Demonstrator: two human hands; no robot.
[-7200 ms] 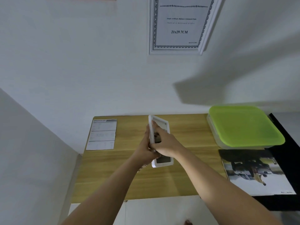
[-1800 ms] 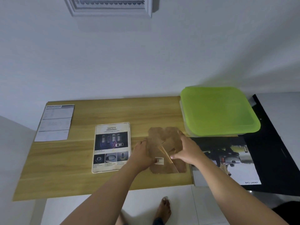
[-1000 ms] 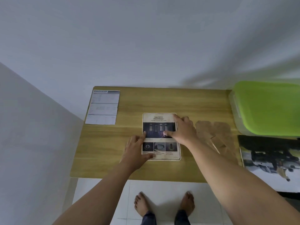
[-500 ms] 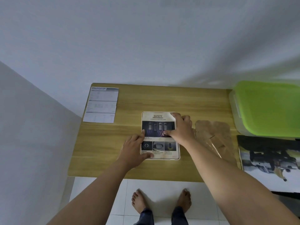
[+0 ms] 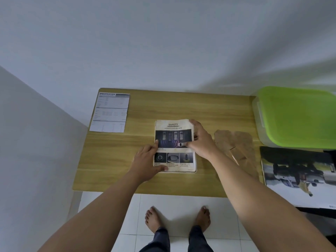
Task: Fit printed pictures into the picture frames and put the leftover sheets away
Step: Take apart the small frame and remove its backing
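Observation:
A printed picture headed SAFETY (image 5: 174, 155) lies flat in the middle of the wooden table (image 5: 118, 160), its pale rounded border looking like a small white frame. My left hand (image 5: 147, 160) rests on its left edge, with the thumb on the lower left corner and the forefinger along the side. My right hand (image 5: 201, 142) holds the right edge, thumb laid on the dark car image and fingers curled at the top right corner. A brown backing board with a fold-out stand (image 5: 236, 144) lies just right of my right hand.
A white SPECIFICATION sheet (image 5: 111, 113) lies at the table's far left corner. A clear box with a green lid (image 5: 298, 117) stands at the right. In front of it lies a large car picture (image 5: 298, 175). The wall runs behind the table; my bare feet stand below its front edge.
Both hands left the brown backing board and went to the SAFETY picture. In the last half second my right fingers crept up to its top right corner; the left hand stayed.

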